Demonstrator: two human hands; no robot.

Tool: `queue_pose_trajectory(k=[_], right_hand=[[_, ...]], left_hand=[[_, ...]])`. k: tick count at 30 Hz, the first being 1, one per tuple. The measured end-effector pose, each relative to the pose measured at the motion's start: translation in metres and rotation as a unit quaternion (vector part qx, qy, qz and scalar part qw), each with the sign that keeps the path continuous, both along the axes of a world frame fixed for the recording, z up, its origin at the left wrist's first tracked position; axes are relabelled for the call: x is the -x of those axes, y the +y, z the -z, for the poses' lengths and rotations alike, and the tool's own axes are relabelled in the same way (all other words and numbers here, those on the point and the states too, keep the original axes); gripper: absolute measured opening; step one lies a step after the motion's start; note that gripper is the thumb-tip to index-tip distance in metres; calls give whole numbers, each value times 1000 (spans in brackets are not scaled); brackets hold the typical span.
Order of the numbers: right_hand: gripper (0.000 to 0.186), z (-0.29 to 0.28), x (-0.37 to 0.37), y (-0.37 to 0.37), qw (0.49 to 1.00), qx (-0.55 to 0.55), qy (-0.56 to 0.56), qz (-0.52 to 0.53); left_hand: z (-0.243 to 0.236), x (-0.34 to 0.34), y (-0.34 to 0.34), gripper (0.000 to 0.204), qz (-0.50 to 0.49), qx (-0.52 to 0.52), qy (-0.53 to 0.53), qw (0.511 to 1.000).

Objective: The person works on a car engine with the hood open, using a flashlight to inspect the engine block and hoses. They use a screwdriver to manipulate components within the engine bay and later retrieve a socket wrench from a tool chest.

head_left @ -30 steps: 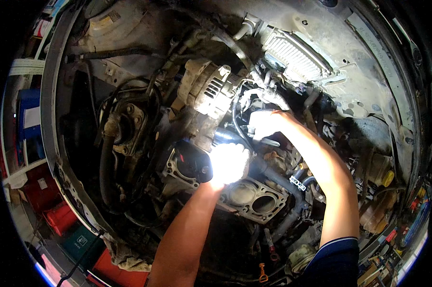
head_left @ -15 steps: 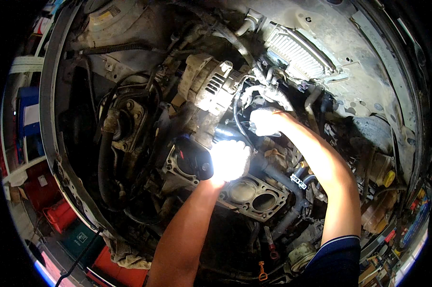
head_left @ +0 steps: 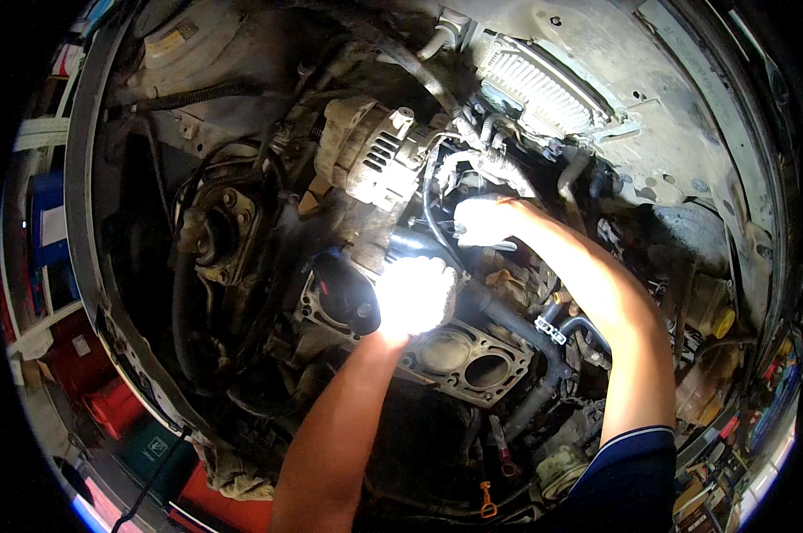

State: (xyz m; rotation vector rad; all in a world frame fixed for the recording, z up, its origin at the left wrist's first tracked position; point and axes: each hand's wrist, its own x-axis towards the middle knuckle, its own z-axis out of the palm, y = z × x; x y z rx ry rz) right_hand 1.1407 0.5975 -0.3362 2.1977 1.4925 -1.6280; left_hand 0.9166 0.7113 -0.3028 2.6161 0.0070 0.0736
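Lighting's super patchy. Just below the alternator (head_left: 370,155), the left hand (head_left: 417,295) is blown out to near-pure white, and the right hand (head_left: 486,220), lower right of it, glares too. The alternator's slots look pretty crisp, but left of it everything sinks into murk. Fisheye bends edges; corners go black.

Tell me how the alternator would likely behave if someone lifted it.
The alternator would probably feel heavy for its size, judging by its chunky metal casing. It should stay stiff rather than bend, since that casing looks solid around its slots. If loose, its rounded body might roll.
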Motion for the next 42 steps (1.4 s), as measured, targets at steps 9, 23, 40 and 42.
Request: queue_pose_trajectory(k=[9,23,40,42], right_hand=[[43,18,-7,-3,999,-20,8,-34],[36,74,1,-25,990,58,127,12],[43,21,18,-14,993,65,41,89],[42,21,22,-15,990,47,59,118]], left_hand=[[1,-6,3,9,17,27,-127,991],[0,-9,0,15,23,37,-62,997],[-25,-17,27,35,-14,10,3,1000],[-23,-16,30,34,-14,-8,5,1000]])
